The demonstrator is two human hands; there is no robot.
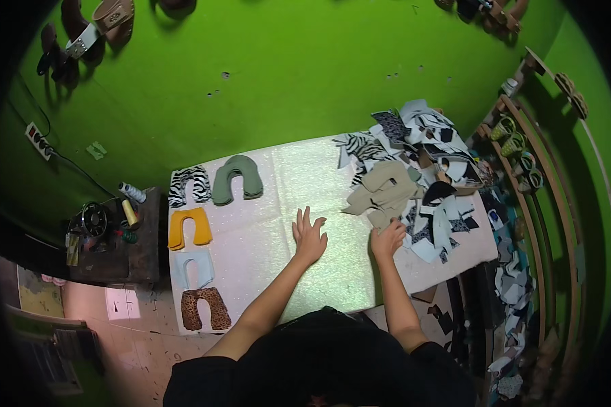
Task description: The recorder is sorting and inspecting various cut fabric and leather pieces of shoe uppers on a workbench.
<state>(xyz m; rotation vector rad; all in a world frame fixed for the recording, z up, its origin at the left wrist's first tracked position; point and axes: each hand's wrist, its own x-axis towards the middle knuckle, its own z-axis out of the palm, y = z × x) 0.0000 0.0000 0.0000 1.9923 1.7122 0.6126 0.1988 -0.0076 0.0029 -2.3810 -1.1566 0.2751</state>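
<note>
My left hand [309, 243] lies over the middle of the table [251, 251], its fingers spread and nothing in them. At the near edge of a heap of beige cut pieces [390, 183], my right hand [388, 240] has its fingers bent closed on a beige piece [381, 218]. Arch-shaped stacks of cut material line the table's left side: zebra-striped [177, 190], mustard yellow [178, 230], pale grey [185, 271] and leopard-print [200, 297]. Beside the striped stack sits a thicker olive green stack [236, 167].
Mixed scraps [421, 129] pile up at the table's far right. A sewing machine [94, 220] with thread spools [130, 212] stands to the left. Sandals [512, 144] hang on a wooden rack [533, 197] at the right; a power strip [38, 141] is on the green wall.
</note>
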